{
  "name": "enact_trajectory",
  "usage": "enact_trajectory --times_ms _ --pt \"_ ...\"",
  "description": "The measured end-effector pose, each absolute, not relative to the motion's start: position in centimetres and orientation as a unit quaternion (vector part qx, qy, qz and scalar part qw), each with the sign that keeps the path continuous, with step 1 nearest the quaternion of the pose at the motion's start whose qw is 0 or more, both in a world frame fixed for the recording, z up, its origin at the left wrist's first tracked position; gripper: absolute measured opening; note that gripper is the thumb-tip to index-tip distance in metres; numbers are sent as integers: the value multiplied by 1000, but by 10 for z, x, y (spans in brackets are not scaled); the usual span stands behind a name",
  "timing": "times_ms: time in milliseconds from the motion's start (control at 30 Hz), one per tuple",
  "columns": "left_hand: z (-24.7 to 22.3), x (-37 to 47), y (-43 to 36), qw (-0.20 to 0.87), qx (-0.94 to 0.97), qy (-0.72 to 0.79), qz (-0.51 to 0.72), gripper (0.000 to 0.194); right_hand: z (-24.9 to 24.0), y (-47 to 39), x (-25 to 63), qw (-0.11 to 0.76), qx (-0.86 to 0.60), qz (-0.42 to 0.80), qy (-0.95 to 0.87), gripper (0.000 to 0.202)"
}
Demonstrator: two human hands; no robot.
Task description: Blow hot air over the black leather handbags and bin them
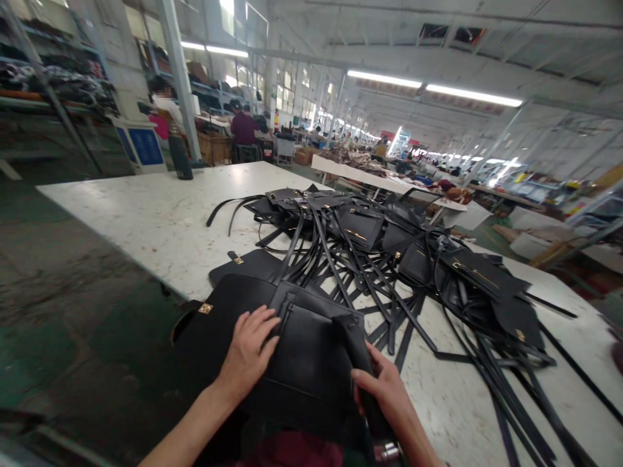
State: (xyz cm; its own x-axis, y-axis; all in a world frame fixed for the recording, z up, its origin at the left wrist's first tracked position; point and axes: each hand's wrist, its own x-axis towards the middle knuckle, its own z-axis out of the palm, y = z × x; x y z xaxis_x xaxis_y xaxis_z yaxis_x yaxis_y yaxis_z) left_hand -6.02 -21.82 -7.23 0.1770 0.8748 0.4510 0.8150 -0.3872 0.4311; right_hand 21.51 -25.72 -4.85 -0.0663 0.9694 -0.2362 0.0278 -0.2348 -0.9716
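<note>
A black leather bag piece (311, 344) with a zip and a gold clasp lies at the table's near edge, partly overhanging it. My left hand (253, 344) rests flat on its surface beside the zip, fingers stretched out. At the right end, my right hand (382, 379) grips a folded edge of the same piece, thumb on top and fingers partly hidden. Another black flap (257, 263) with a gold clasp sticks out from beneath the far side.
Black bag parts (360, 224) and long straps are heaped across the white table (146, 214). A dark bottle (180, 155) stands at its far left corner. People sit at work farther back, near a second table (360, 172) piled with material.
</note>
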Motion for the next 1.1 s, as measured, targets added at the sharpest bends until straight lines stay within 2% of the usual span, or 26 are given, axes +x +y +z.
enact_trajectory --times_ms 100,200,333,433,567,733,800,933,1100 --pt "-57 -83 -220 39 723 593 351 33 -46 -255 209 408 -544 563 -469 85" --pt "-53 -84 -221 40 771 576 269 34 -50 -249 199 388 -549 571 -470 87" --pt "-66 -71 -207 -15 798 570 195 30 -61 -248 186 396 -543 573 -469 87" --pt "-76 -72 -197 -24 817 541 197 25 -69 -252 181 414 -544 555 -475 82" --pt "-80 -78 -198 -19 839 500 214 28 -76 -255 178 418 -544 542 -486 79" --pt "-76 -74 -199 -24 820 527 221 29 -77 -256 177 412 -544 550 -481 81" --pt "-73 -75 -194 -11 784 575 236 28 -77 -257 176 412 -547 547 -481 82" --pt "-69 -86 -173 49 673 685 275 39 -80 -258 176 419 -545 544 -481 85" --pt "-71 -100 -145 123 617 728 273 21 -88 -256 176 419 -535 551 -484 90"
